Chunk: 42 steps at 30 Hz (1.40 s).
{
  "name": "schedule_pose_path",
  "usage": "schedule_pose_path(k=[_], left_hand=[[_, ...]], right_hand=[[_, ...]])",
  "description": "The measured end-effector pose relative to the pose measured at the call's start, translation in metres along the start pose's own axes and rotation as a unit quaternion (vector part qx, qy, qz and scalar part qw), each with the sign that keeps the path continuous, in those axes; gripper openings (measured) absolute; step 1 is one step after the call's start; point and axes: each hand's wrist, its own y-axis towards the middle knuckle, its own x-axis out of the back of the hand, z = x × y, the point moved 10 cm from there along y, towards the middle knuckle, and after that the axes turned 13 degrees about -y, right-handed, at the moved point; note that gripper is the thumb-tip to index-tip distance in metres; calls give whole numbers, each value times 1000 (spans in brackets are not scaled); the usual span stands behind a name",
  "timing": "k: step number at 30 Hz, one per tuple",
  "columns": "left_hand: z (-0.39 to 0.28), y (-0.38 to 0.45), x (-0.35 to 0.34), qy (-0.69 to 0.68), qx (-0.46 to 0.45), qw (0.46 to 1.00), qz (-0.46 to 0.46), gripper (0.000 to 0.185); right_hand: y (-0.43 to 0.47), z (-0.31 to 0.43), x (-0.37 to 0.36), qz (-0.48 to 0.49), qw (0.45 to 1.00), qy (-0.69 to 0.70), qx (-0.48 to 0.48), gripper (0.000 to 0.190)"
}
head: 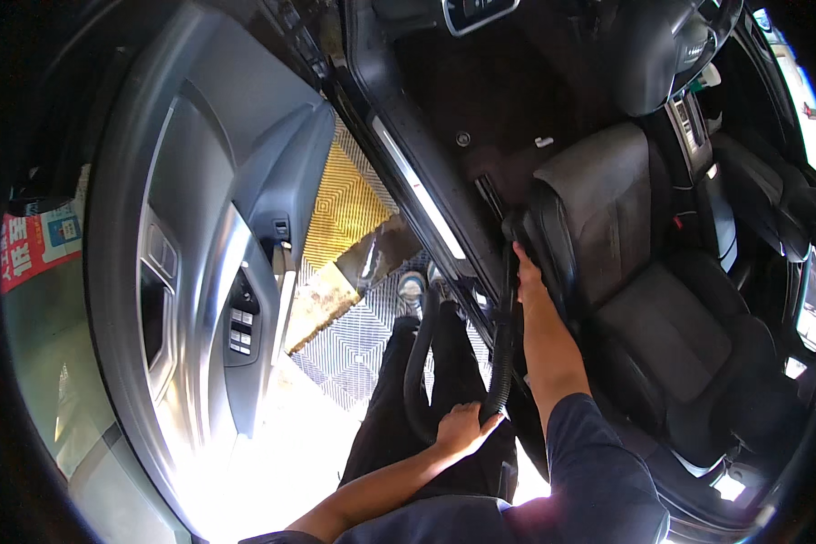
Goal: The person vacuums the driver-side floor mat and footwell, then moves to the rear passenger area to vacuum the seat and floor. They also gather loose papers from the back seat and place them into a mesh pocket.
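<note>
A black corrugated vacuum hose point(501, 367) hangs in a loop before my legs, at the open side of a car. My left hand point(464, 428) is closed around its ribbed lower part. Higher up, my right hand point(528, 272) grips the straight black tube point(510, 272) at the hose's upper end, close beside the front seat cushion point(602, 204). The tube's head reaches the gap between this seat and the door sill point(418, 190). Its mouth cannot be made out. A small white object point(543, 142) lies on the dark footwell floor.
The open car door point(197, 238) stands on the left. A steering wheel point(721, 34) is at the upper right, and the centre console point(687, 136) lies beyond the seat. Grey and yellow floor grating point(347, 197) shows between door and sill, with a brown patch on it.
</note>
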Motion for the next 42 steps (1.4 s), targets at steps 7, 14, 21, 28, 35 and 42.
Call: schedule_pose_path(k=[7,14,21,28,35,42], left_hand=[[-16,1,-4,78,-52,995,-19,60],[-14,-1,3,96,-76,992,-42,57],[-5,6,-8,85,-86,993,-8,50],[-6,7,2,75,-112,990,-50,42],[-10,9,17,-1,-156,985,-78,37],[-84,38,135,-119,-202,971,-46,29]], right_hand=[[61,-5,-18,24,998,50,-11,100],[99,-14,2,-132,979,-43,147,65],[29,-3,7,-280,846,-384,243,92],[-30,12,9,-292,903,-174,264,120],[-42,10,2,-249,925,-236,165,148],[-36,5,2,-256,896,-321,169,143]])
